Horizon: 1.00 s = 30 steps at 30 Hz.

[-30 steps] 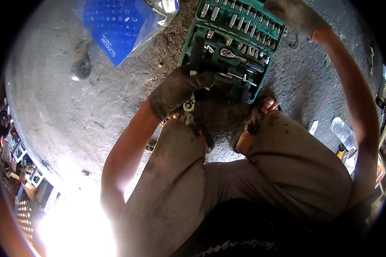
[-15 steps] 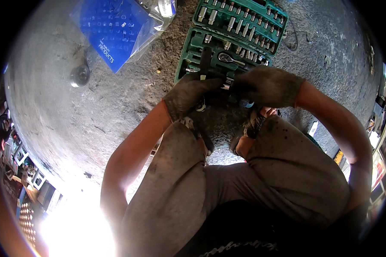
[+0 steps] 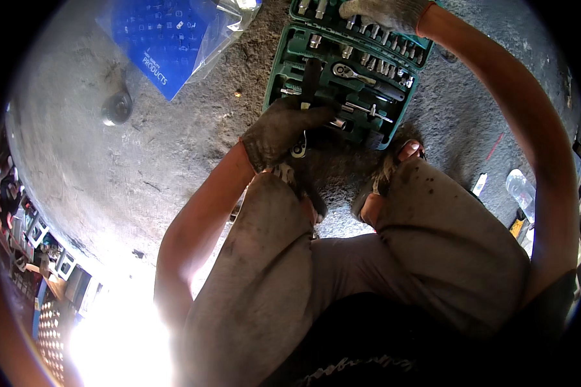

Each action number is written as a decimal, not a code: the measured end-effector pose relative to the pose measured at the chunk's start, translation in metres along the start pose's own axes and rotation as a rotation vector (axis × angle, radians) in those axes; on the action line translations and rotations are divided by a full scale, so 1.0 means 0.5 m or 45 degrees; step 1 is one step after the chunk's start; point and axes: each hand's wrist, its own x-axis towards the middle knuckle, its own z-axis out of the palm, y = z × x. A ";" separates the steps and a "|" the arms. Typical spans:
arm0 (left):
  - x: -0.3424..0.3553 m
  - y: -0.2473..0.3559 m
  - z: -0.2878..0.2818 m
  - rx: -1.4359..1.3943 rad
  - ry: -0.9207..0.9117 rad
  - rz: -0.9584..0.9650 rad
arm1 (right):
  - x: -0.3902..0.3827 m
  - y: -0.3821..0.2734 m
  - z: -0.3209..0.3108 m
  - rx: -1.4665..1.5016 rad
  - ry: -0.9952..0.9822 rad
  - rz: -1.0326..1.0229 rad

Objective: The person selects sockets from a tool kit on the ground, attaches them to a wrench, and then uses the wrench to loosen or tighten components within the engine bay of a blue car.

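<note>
My left hand (image 3: 274, 132), in a dark work glove, is closed on a ratchet with a black handle (image 3: 311, 77) pointing away from me and its metal head (image 3: 299, 149) below the fist. A chrome socket (image 3: 339, 122) lies by those fingertips. The open green socket case (image 3: 390, 132) has rows of sockets (image 3: 374, 64), a second ratchet (image 3: 343, 69) and a sliding T-bar (image 3: 373, 111). My gloved right hand (image 3: 381, 14) is over the lid's socket rows, fingers curled together; I cannot make out what they grip.
A blue printed sheet in clear plastic (image 3: 158, 42) lies left of the case on rough concrete, near a dark round object (image 3: 116, 108). At right are a plastic bottle (image 3: 521, 195) and a red thin stick (image 3: 494, 147). Clutter (image 3: 45, 271) lines the far left edge. My sandalled feet flank the case's near side.
My right hand came down beside my left hand half a second ago and has since moved up to the lid. My left hand still grips the ratchet, slightly higher than a second ago.
</note>
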 end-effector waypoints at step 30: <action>0.012 0.058 -0.022 -0.391 -0.290 0.180 | -0.070 -0.228 -0.116 0.841 -0.053 0.292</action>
